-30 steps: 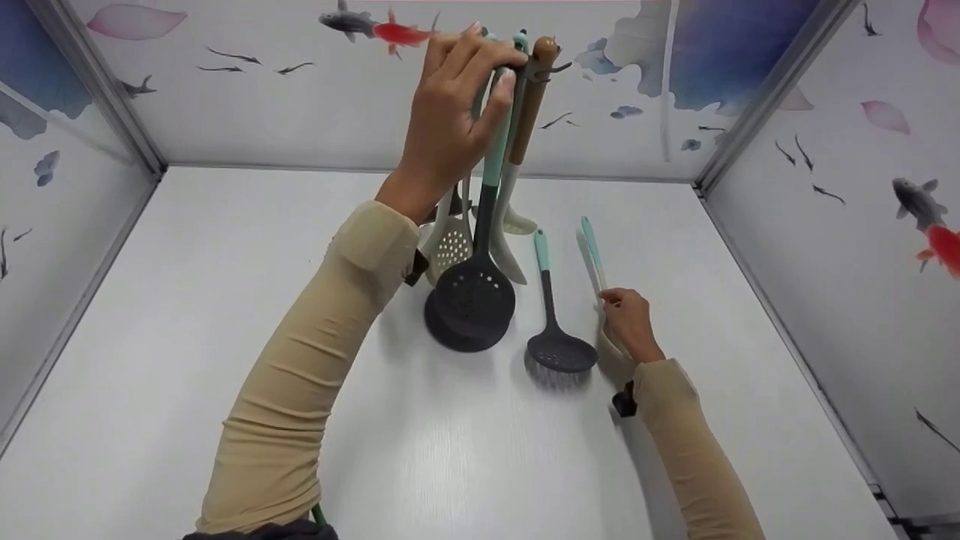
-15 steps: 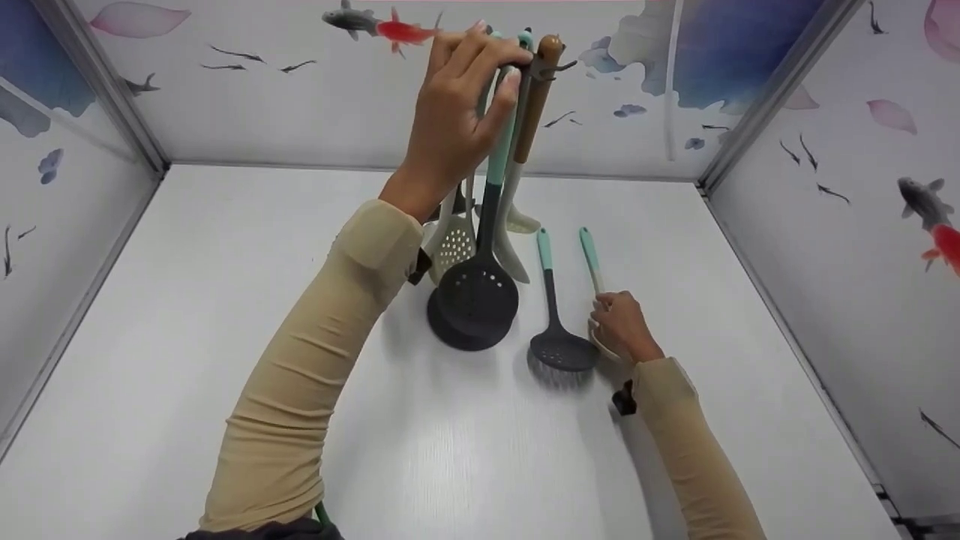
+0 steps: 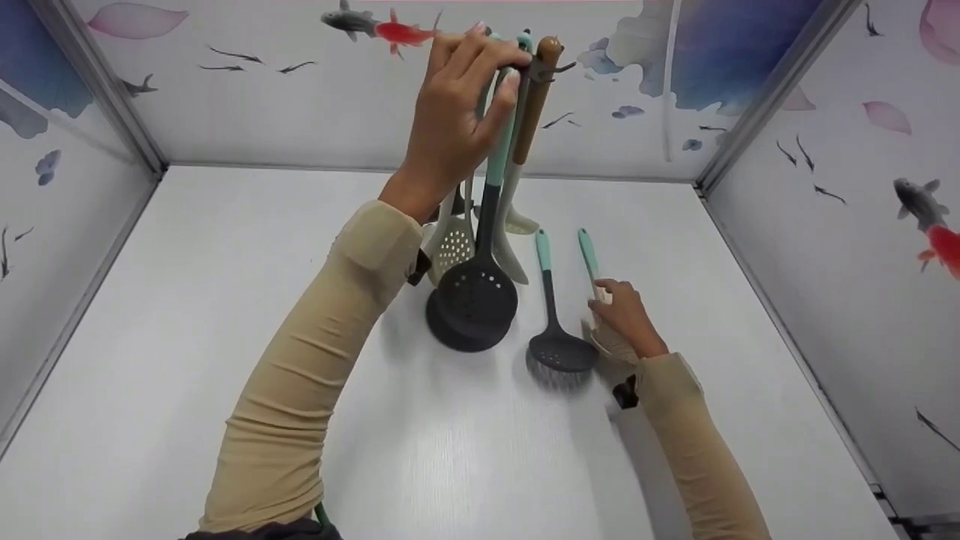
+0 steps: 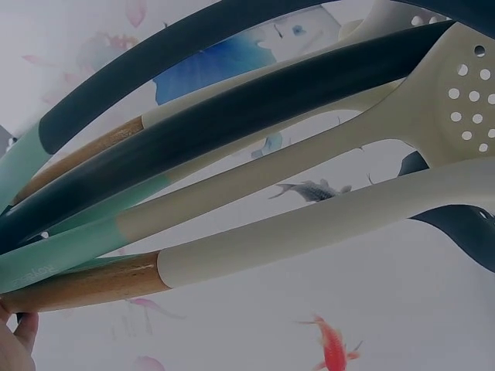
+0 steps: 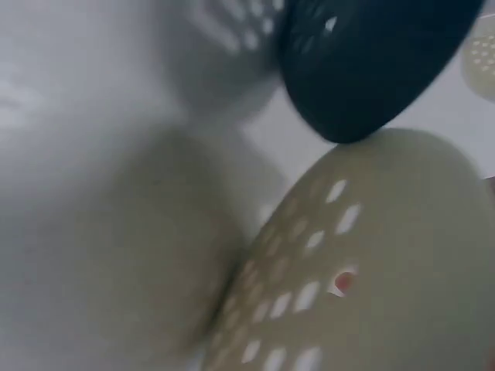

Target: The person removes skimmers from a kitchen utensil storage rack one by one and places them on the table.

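Right grip (image 3: 624, 313): pinching the cream skimmer (image 5: 410, 247) on its pale shaft, just below the mint handle. Fingers on one side, thumb on the other. The skimmer is low over the desk (image 3: 450, 442) at my right, mint end pointing at the back wall (image 3: 300, 112), perforated head under my palm. Can't tell if that head touches the desk.

Dark skimmer (image 3: 562, 351) lies just to its left, also mint-handled, handle toward the wall too. The two heads sit side by side; right wrist view has their edges overlapping, contact unclear.

Left grip (image 3: 454, 112): up high, curled round the top of the utensil rack (image 3: 541, 71), thumb in front by the mint handles. Hanging off the rack: a dark perforated ladle (image 3: 477, 296) in front, a cream perforated turner (image 4: 468, 100) behind it, and a wooden-handled tool (image 3: 536, 112) on the right side, handle up. More handles are bunched in there, partly covered by my hand.

Tan sleeves (image 3: 285, 390) on both arms, a black wrist device (image 3: 625, 391) at each cuff. Back wall has printed fish.
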Tool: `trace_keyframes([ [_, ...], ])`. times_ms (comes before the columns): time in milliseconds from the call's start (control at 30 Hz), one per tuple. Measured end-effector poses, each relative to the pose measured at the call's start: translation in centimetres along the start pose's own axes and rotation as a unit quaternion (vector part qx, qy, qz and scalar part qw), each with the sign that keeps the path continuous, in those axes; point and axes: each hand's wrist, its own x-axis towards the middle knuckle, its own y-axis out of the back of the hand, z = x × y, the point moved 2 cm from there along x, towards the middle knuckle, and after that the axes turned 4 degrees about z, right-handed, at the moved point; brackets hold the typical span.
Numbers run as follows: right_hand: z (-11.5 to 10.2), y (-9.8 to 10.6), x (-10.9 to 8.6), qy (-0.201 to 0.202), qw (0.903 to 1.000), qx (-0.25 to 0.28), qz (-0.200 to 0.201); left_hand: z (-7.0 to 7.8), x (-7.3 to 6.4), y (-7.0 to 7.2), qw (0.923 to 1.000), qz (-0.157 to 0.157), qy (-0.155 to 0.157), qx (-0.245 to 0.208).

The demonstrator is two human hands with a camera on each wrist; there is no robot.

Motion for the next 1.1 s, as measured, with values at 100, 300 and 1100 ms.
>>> trace_keyframes([
  [100,-1.5,0.4,-0.1,0.031,0.9993,0.011,0.017,0.0,0.0,0.0,1.0,0.002,-0.003,-0.004],
  [300,-6.3,1.0,-0.7,0.098,0.9903,0.084,0.051,0.1,0.0,0.1,1.0,0.003,0.001,-0.003],
  [1100,-17.0,-0.2,-1.3,0.242,0.8942,0.376,-0.016,0.0,0.0,-0.1,0.9994,-0.021,0.026,0.008],
])
